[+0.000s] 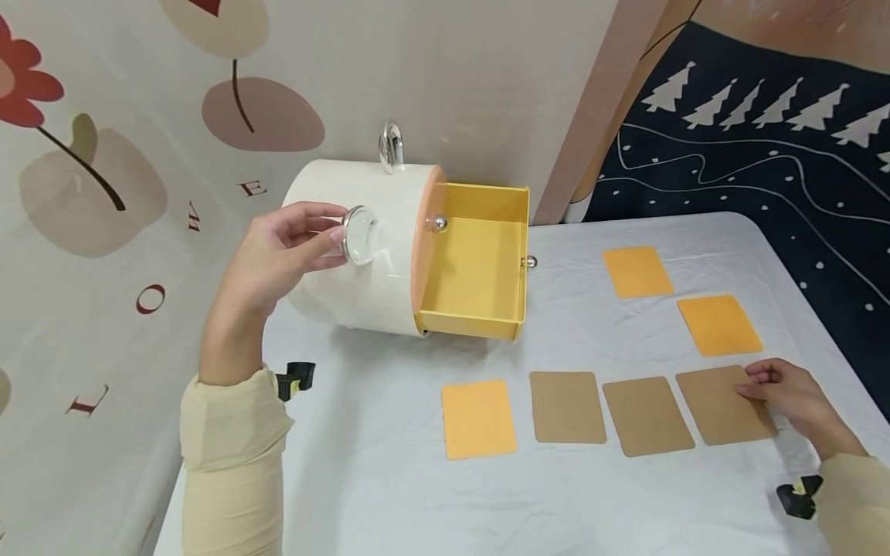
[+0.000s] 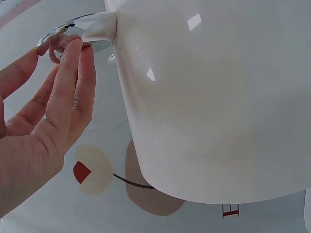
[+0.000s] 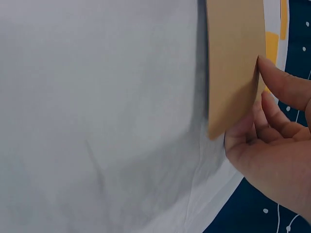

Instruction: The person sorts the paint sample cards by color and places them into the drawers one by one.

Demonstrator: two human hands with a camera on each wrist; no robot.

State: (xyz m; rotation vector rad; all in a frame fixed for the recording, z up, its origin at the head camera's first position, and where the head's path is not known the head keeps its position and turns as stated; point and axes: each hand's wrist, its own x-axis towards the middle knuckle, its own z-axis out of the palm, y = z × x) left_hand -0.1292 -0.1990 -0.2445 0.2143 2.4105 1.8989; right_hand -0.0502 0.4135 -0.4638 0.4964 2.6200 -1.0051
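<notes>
A white drum-shaped storage box (image 1: 348, 286) with a peach front (image 1: 426, 247) lies on its side, its yellow drawer (image 1: 476, 270) pulled out. My left hand (image 1: 285, 243) pinches a shiny silver ring handle (image 2: 99, 29) on the box between thumb and fingertips. A second silver handle (image 1: 392, 147) stands up at the box's far side. At the right, my right hand (image 1: 793, 394) pinches the edge of a brown card (image 1: 719, 405). In the right wrist view that card (image 3: 235, 63) is tilted, with thumb and fingers on opposite faces.
Two more brown cards (image 1: 568, 408) and a yellow card (image 1: 480, 419) lie in a row on the white cloth (image 1: 389, 479). Two yellow cards (image 1: 638, 272) lie farther back. A patterned curtain (image 1: 417, 77) hangs behind the box.
</notes>
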